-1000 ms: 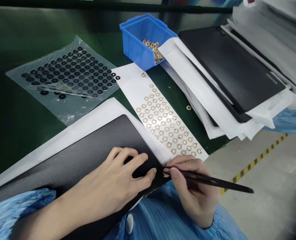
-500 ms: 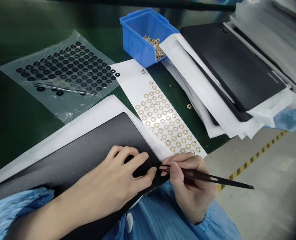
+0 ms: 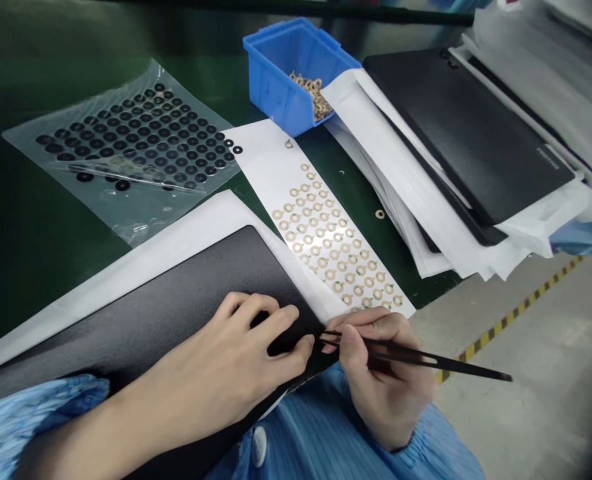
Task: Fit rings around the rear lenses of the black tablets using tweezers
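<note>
A black panel with a fine-grained surface point(image 3: 196, 293) lies slanted on a white foam sheet point(image 3: 141, 267). My left hand point(image 3: 256, 340) rests on its near right corner, fingers bent and apart, thumb tip close to the panel's edge. Black tweezers point(image 3: 441, 363) are pinched in my right hand point(image 3: 383, 367), their tips pointing left at that corner beside my left thumb. What lies at the tips, if anything, is too small to make out. Just beyond my right hand is a white sheet point(image 3: 261, 157) bearing rows of tan ring stickers with small tabs point(image 3: 333, 255).
A clear film point(image 3: 141, 223) carries rows of black rings point(image 3: 121, 145). Behind stands a blue bin point(image 3: 271, 87) of loose tan rings point(image 3: 316, 93). At right are stacked black panels point(image 3: 471, 133) between white sheets. One stray ring point(image 3: 380, 214) lies on the green table point(image 3: 26, 280).
The view has shifted very slightly. Both hands and the tweezers keep nearly the same position at the panel's corner.
</note>
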The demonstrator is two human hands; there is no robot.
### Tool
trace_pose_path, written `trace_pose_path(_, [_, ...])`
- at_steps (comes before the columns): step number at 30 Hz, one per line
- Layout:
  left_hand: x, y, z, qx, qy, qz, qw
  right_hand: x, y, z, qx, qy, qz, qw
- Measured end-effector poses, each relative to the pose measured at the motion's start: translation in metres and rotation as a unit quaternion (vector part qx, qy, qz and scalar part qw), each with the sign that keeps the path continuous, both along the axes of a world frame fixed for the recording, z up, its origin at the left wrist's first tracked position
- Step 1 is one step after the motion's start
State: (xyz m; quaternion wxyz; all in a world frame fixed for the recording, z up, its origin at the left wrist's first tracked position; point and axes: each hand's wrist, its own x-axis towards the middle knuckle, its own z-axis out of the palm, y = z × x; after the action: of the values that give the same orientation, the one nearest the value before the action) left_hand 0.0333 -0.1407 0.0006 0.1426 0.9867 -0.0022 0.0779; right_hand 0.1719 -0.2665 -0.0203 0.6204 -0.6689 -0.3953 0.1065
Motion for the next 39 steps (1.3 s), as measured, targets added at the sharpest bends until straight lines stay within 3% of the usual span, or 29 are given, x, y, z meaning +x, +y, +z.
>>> trace_pose_path(6, [0.0, 0.0, -0.001, -0.001, 0.005, -0.005, 1.0, 0.003, -0.002, -0.002, -0.027, -0.006, 0.008, 1.0])
trace_pose_path(13, [0.001, 0.001, 0.0, -0.005, 0.008, -0.002, 1.0, 0.006, 0.0, -0.002, -0.009, 0.003, 0.027, 1.0])
trace_pose_path(19, [0.001, 0.0, -0.001, 0.0, 0.009, -0.005, 1.0, 0.01, -0.002, 0.003, -0.039, -0.042, 0.037, 0.998])
trace_pose_path(30, [0.0, 0.001, -0.002, -0.015, -0.003, -0.003, 1.0, 0.009, -0.004, 0.003, -0.03, -0.069, 0.042, 0.996])
trace_pose_path(39, [0.0, 0.002, -0.005, -0.042, -0.007, 0.016, 0.999, 0.012, -0.009, 0.008, -0.006, 0.015, 0.1, 0.995])
